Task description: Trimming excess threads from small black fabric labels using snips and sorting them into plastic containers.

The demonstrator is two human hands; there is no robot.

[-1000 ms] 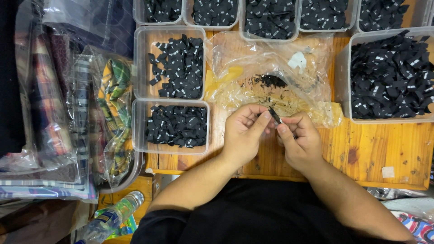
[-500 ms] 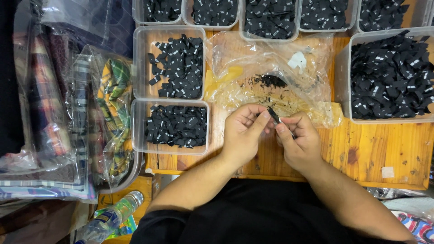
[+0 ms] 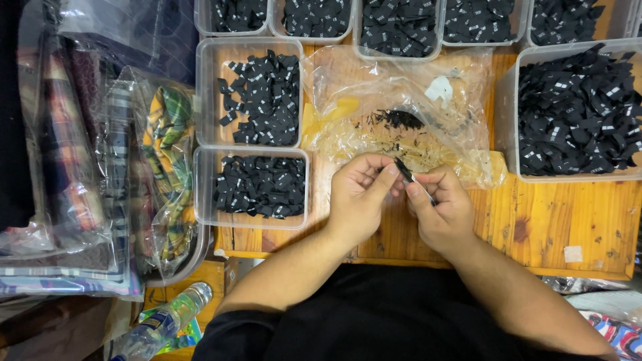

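Pinched between the fingertips of both the left hand and right hand is a small, narrow black fabric label, held over a wooden table. Just behind it lies a crumpled clear plastic bag holding black scraps. Clear plastic tubs of similar black labels with white marks sit left, right and behind; bagged plaid cloth lies far left.

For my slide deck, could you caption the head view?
Both hands, left hand and right hand, pinch a small black label above a wooden table.

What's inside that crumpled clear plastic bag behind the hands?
The clear plastic bag shows a small pile of black scraps and a white paper piece. Its crumpled folds hide any more.
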